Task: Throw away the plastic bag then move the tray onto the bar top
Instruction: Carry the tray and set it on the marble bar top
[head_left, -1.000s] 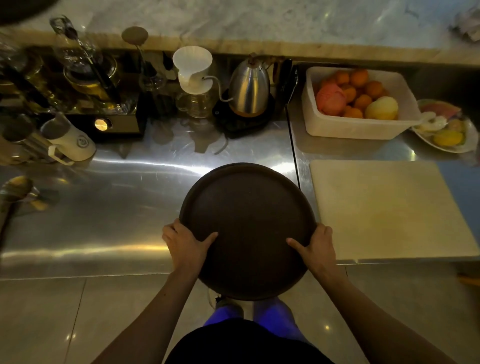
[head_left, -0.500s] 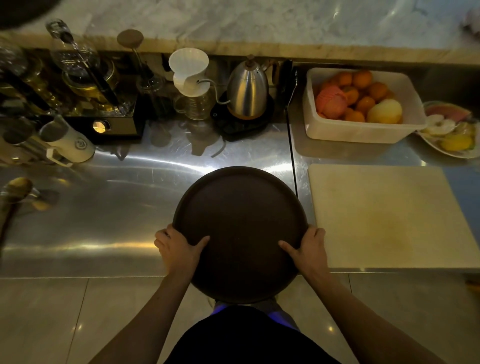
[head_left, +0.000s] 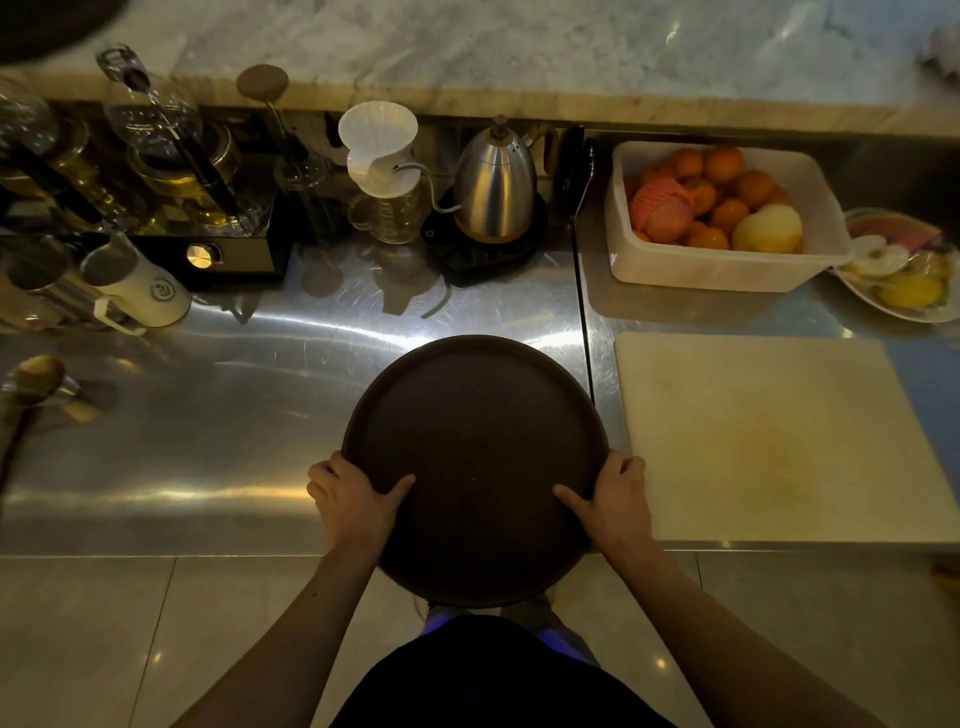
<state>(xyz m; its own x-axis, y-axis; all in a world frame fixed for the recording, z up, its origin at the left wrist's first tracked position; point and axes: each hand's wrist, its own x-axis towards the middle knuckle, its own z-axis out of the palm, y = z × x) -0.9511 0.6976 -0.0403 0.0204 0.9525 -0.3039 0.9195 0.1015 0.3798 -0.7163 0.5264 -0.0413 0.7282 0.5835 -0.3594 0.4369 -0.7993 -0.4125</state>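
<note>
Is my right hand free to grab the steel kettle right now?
Probably not yet. The right hand is gripping the tray rim, as is the left hand. The kettle stands unobstructed at the back of the counter, past the tray.

A single wide-angle head camera looks steeply down and forward from above the person's chest, close over the steel counter (head_left: 218, 426). The marble bar top (head_left: 519, 47) runs along the frame's top edge, floor tiles (head_left: 156, 649) along the bottom.
</note>
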